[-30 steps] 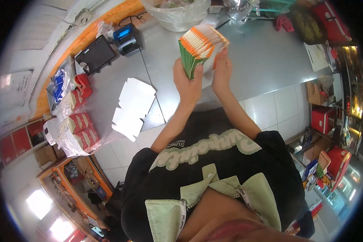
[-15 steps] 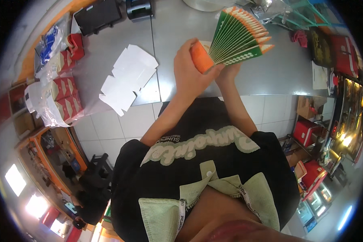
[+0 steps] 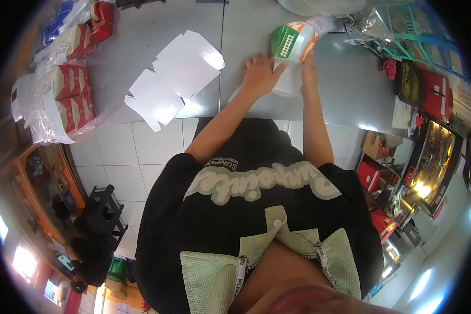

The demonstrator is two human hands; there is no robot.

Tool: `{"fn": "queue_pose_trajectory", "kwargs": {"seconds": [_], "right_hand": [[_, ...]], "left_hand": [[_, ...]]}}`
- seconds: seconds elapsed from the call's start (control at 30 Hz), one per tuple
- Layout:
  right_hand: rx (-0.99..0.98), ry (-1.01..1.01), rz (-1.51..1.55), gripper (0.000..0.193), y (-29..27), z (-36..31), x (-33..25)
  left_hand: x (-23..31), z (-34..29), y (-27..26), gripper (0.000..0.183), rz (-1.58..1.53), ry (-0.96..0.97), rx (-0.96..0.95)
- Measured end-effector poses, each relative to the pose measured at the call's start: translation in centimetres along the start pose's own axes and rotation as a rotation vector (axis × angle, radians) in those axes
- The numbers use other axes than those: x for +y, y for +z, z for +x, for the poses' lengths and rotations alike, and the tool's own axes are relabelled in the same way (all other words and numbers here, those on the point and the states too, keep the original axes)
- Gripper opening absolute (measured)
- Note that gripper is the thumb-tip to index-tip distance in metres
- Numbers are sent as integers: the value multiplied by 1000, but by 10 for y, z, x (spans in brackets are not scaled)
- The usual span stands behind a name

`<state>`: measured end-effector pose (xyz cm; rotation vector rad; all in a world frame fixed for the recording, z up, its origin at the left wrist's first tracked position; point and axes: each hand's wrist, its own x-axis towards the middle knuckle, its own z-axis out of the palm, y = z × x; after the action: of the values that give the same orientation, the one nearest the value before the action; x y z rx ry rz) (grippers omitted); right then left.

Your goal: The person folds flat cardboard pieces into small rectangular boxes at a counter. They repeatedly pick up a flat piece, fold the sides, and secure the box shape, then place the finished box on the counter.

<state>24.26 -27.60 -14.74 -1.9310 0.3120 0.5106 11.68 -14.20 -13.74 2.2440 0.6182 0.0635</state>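
Note:
A stack of green, orange and white printed paper packets rests on the steel table in front of me. My left hand is at its near left side, thumb and fingers apart, with the thumb pointing toward the stack. Along the near right side, my right hand has its fingers stretched out against the stack's edge. A pale, glossy area lies between the two hands; I cannot make out whether it is paper or reflection. To the left lies an unfolded white cardboard box blank.
At the left edge are red-and-beige packs in clear plastic and a red tape dispenser. Farther right stand a teal wire rack, crumpled clear plastic and a pink cloth. The steel table's front edge runs before me.
The packets, fanned out and held up in both hands before, now lie gathered in a stack on the table. My left hand has let go of their orange end. The view has shifted.

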Motion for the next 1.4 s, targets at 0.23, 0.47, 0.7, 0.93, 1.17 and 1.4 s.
{"fn": "queue_pose_trajectory", "kwargs": {"seconds": [0.23,0.47,0.7,0.93,1.17,1.4], "right_hand": [[434,-1114,32,21,28,-107,-54],[-170,-987,-487,38,202,-114,-18],[-166,-782,-824,50,229,-107,-9],[-22,-1027,-1052,57,235,-135,-15],[170,-1284,-1099,56,239,-146,-9],[-519,-719,-554,29,213,-113,-61]], "left_hand": [[-125,-97,-144,32,-159,83,444],[-228,-173,-177,49,-782,-651,573],[-212,-169,-187,61,-807,-742,526],[-207,-171,-184,70,-319,-527,331],[-197,-169,-189,77,-308,-517,171],[-161,-128,-225,84,409,-75,375]]}}
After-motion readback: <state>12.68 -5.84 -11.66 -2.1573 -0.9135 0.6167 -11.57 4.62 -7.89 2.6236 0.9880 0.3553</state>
